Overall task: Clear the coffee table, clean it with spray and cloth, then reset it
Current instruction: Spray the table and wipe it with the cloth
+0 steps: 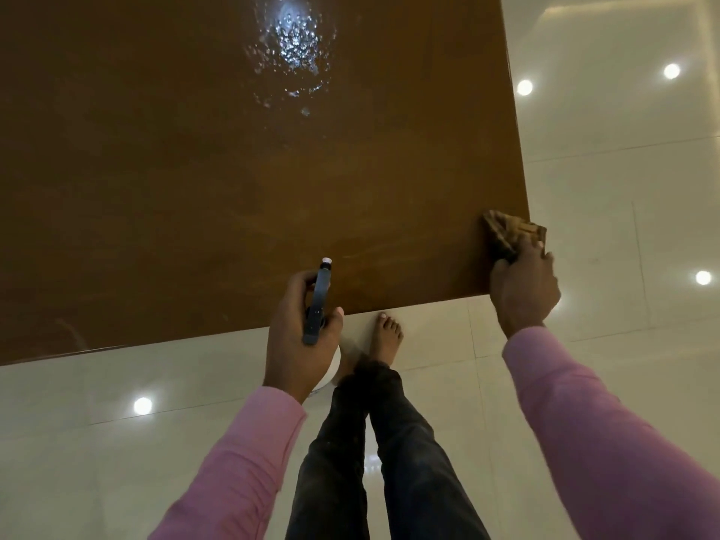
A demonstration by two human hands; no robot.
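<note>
Your left hand [302, 329] grips the spray bottle [317, 305] by its dark trigger head, the white nozzle pointing out over the brown coffee table [175, 189]; the white body below your palm is mostly hidden. Well ahead of that nozzle, a patch of spray droplets [292, 48] glistens on the tabletop. Your right hand [522, 286] clutches a bunched brownish cloth [506, 231], seemingly pressed on the table's near right corner.

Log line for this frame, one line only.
phase: clean | left hand: grips spray bottle | right hand: grips cloth at table corner | droplets: far side, unwiped
</note>
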